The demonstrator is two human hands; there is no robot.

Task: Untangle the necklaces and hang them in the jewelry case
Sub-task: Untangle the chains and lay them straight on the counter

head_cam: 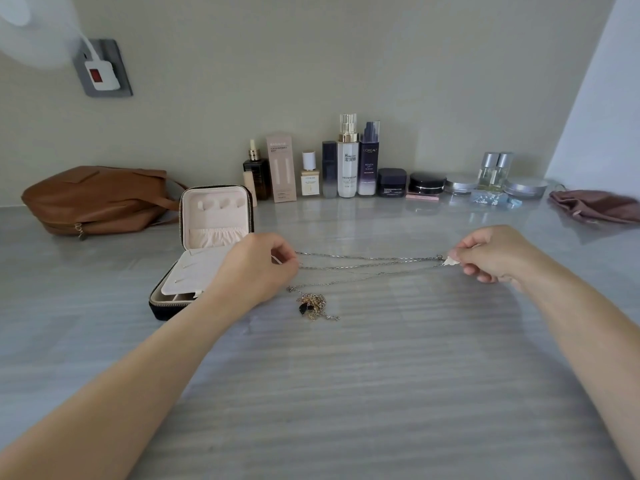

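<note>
I see a silver chain (370, 263) stretched in several thin strands across the middle of the frame, running nearly level from left to right, with a small pale pendant (449, 261) at its right end. One strand sags down and left toward a tangled heap of gold chain (317, 305) just below centre, which lies on the grey surface with a dark stone in it. At centre left stands the jewelry case (207, 251), open, black outside with a zipper edge, pale pink inside; its lid is upright, showing three hooks and a gathered pocket.
</note>
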